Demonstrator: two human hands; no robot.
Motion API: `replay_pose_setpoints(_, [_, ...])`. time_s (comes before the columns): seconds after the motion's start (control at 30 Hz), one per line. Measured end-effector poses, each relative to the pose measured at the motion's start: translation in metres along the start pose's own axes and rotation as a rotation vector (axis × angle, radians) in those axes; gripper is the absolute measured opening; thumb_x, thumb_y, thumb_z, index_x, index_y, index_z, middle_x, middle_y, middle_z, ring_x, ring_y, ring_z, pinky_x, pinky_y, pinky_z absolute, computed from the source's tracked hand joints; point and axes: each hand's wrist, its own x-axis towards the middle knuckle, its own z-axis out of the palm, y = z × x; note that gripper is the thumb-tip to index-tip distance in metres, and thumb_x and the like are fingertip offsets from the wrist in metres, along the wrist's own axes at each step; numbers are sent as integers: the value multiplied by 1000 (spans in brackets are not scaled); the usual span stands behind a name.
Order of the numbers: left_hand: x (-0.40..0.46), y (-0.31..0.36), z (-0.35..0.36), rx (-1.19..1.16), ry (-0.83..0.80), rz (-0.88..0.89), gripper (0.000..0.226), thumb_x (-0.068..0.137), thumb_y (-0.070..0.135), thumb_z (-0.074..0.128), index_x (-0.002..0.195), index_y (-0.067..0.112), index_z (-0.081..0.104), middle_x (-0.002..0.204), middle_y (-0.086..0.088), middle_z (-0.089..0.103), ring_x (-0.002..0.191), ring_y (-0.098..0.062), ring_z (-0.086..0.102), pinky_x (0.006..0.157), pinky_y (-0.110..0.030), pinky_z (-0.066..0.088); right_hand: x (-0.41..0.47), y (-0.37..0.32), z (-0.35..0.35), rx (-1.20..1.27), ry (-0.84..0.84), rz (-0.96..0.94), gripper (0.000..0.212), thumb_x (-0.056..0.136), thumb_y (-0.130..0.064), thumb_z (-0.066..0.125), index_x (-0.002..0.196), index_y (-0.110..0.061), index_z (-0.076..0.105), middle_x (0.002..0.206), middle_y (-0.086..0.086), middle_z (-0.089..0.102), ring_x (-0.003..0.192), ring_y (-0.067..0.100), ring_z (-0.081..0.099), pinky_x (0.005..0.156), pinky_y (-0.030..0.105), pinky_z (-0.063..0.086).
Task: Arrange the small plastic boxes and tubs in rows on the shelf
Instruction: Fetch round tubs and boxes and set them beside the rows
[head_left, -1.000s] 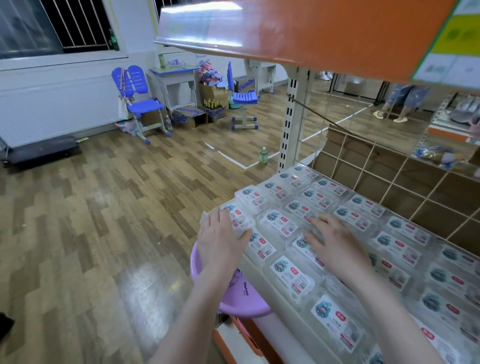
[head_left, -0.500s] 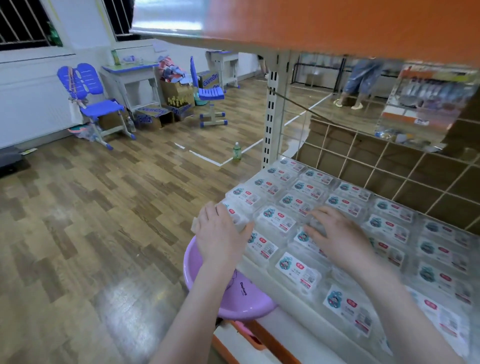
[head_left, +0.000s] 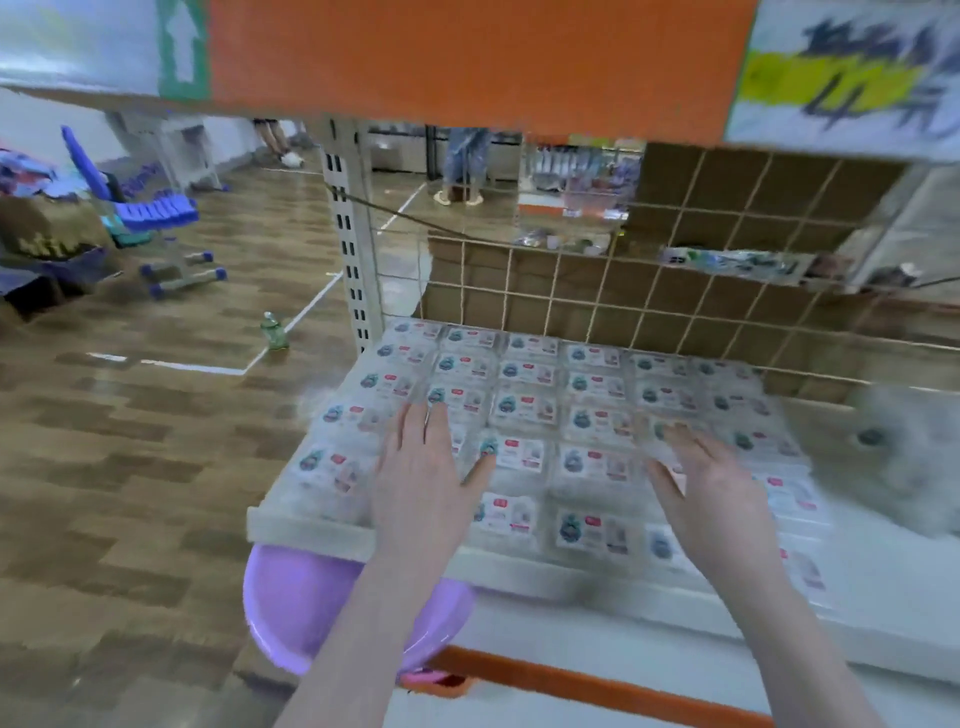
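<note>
Head view, blurred by motion: the orange upper shelf (head_left: 467, 62) fills the top and is cut off by the frame, its yellow sign (head_left: 852, 73) too smeared to read. Below it the white shelf (head_left: 649, 587) carries the clear plastic boxes (head_left: 524, 410) in rows running from its front edge back to the wire grid (head_left: 623, 280); their labels are too blurred to read, and the boxes to the far right of the right grip dissolve into a grey smear. A purple basin (head_left: 296, 603) sits under the shelf's left corner, partly hidden by the left forearm. The left hand (head_left: 423, 478) lies flat on the boxes, fingers straight and together, thumb spread, hiding the boxes beneath it. The right hand (head_left: 711, 493) hovers or rests over boxes further right, fingers loosely spread; whether it touches them I cannot tell. Left of the left grip, on the wooden floor, stand a blue chair (head_left: 150, 218) and a small green bottle (head_left: 274, 331).
</note>
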Motion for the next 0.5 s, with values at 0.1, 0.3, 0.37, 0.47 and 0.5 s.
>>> replay_pose_setpoints(0.1, [0, 38, 8, -29, -60, 140, 72, 89, 56, 45, 143, 11, 33, 150, -6, 31, 141, -23, 22, 112, -34, 22, -29, 34, -20, -55, 69, 133, 40, 89, -25, 61, 123, -4, 60, 121, 13, 62, 107, 35, 59, 82, 42, 49])
replay_pose_setpoints(0.3, [-25, 140, 30, -91, -136, 364, 68, 90, 56, 44, 143, 14, 31, 149, -3, 30, 139, -21, 23, 111, -34, 25, -93, 120, -60, -123, 164, 341, 42, 83, -16, 69, 118, 5, 60, 113, 21, 63, 104, 39, 59, 85, 45, 48])
replay_pose_setpoints(0.37, [-43, 181, 39, -111, -146, 431, 67, 91, 54, 45, 143, 15, 31, 147, -1, 31, 137, -21, 26, 110, -32, 25, -117, 154, -76, -149, 178, 413, 44, 84, -17, 69, 120, 4, 59, 116, 21, 61, 106, 39, 57, 86, 46, 47])
replay_pose_setpoints(0.47, [-79, 248, 54, -158, -175, 524, 66, 90, 53, 46, 143, 16, 31, 145, 0, 33, 135, -20, 27, 110, -31, 25, -155, 208, -105, -173, 215, 495, 43, 82, -16, 71, 119, 3, 60, 114, 21, 62, 103, 39, 58, 84, 45, 47])
replay_pose_setpoints(0.5, [-93, 271, 59, -165, -184, 552, 68, 90, 55, 45, 144, 16, 30, 146, 1, 31, 136, -20, 24, 111, -30, 23, -168, 226, -116, -191, 235, 497, 42, 79, -15, 73, 115, 3, 61, 109, 20, 63, 99, 39, 59, 80, 43, 49])
